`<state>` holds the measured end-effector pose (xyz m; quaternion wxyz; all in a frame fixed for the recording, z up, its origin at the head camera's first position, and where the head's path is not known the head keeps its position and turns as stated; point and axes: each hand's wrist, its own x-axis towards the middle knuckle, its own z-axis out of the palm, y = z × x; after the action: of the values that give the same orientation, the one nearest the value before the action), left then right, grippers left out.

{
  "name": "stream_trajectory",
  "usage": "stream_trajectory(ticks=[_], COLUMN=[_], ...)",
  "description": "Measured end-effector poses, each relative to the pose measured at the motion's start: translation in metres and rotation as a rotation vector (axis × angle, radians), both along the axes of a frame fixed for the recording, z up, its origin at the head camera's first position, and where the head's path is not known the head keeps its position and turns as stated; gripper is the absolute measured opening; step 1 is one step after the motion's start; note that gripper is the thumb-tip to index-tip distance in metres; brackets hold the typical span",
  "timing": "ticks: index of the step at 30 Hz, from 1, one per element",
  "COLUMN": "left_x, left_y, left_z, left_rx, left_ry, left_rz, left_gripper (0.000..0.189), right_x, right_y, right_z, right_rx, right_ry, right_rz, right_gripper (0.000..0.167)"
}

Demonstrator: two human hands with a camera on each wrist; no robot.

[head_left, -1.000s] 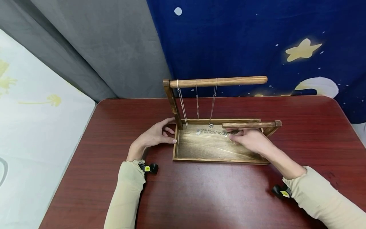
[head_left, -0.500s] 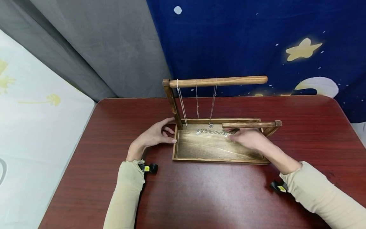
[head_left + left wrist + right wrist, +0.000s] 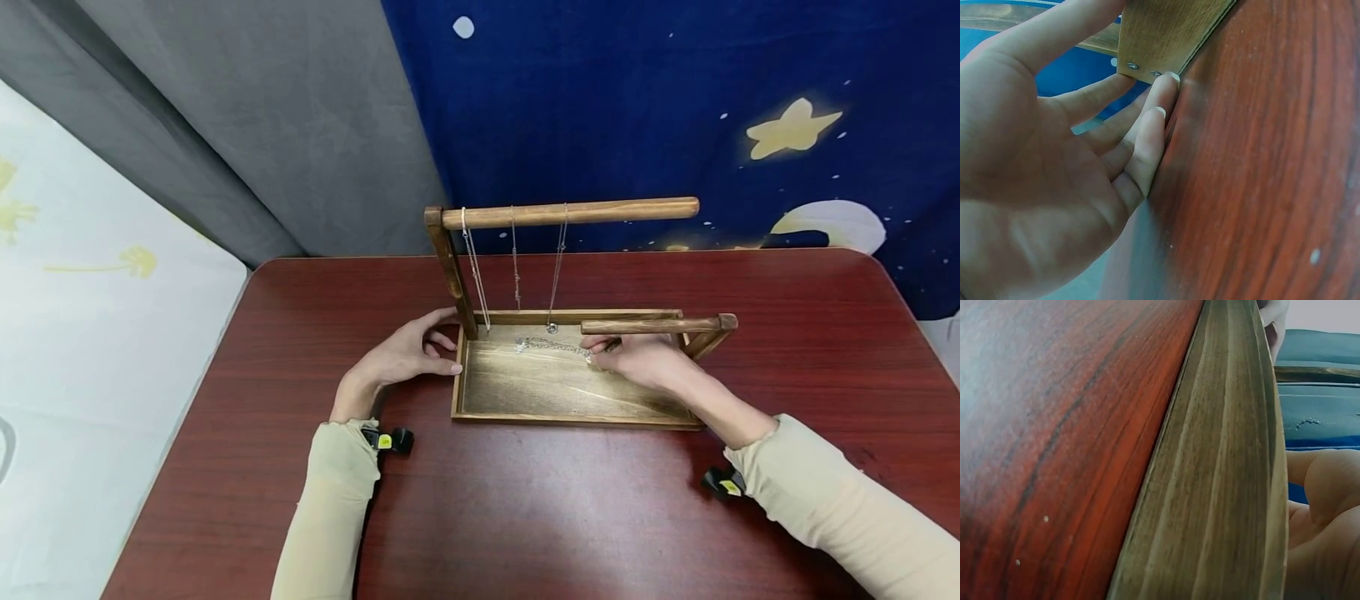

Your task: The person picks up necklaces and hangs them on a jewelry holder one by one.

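Note:
A brown wooden jewelry stand (image 3: 577,419) with a tray base stands on the table. Several silver necklaces lie in the tray; a silver chain necklace (image 3: 558,346) runs to my right hand (image 3: 647,360), whose fingers pinch its right end under the short bar, partly hidden. My left hand (image 3: 405,354) rests against the stand's left end, thumb on the side wall and index finger by the back corner. In the left wrist view, the other fingers of my left hand (image 3: 1066,150) lie loosely bent near the tabletop. My right hand (image 3: 1329,519) shows behind the tray wall.
Three thin necklaces (image 3: 558,267) hang from the long upper bar (image 3: 592,213). The shorter bar (image 3: 652,327) crosses low above my right hand. The red-brown table (image 3: 540,508) reaches a blue star-patterned curtain (image 3: 600,100) and a grey curtain (image 3: 285,125).
My right hand and forearm have shifted slightly to the left, and the necklace's right end has bunched a little toward the fingers. The left hand has stayed put.

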<state>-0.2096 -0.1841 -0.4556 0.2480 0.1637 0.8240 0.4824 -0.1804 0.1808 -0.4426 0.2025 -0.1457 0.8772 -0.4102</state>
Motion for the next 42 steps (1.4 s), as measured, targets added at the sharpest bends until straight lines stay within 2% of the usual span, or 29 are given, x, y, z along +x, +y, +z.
stream_trajectory(ticks=[4,10,13,22,23,28,36,42], left_x=[0.0003,-0.0002,-0.0002,0.0011,0.0013,0.001,0.0005,0.0012], left_y=[0.0005,0.0004,-0.0005,-0.0032,-0.0032,-0.0019,-0.0016,-0.0014], left_z=[-0.0005,-0.0009,-0.0007,0.0025,0.0022,0.0002,-0.0009,0.0001], left_rx=[-0.004,0.001,0.003,0.001,0.001,-0.001,-0.003,-0.008], left_ry=[-0.011,-0.008,-0.01,-0.016,-0.015,-0.003,0.005,0.008], left_rz=[-0.001,0.005,0.009,0.006,0.005,0.004,-0.005,-0.002], left_gripper=[0.09,0.089,0.089,0.089,0.089,0.088,0.088,0.088], right_x=[-0.002,-0.0034,-0.0046,-0.0074,-0.0077,-0.0081,-0.0071,-0.0069], right_y=[-0.0035,-0.0063,-0.0069,-0.0078,-0.0078,-0.0046,-0.0018,-0.0007], right_z=[-0.0005,-0.0011,-0.0014,-0.0028,-0.003,-0.0025,-0.0038,-0.0036], right_rx=[-0.058,-0.073,-0.076,0.068,0.098,0.217,0.21,0.188], right_ry=[-0.074,-0.133,-0.154,-0.119,-0.108,-0.052,-0.009,-0.038], right_rz=[-0.026,-0.08,-0.063,-0.019,-0.008,0.021,0.048,0.036], right_gripper=[0.022,0.026,0.026,0.014,0.009,0.005,0.009,0.006])
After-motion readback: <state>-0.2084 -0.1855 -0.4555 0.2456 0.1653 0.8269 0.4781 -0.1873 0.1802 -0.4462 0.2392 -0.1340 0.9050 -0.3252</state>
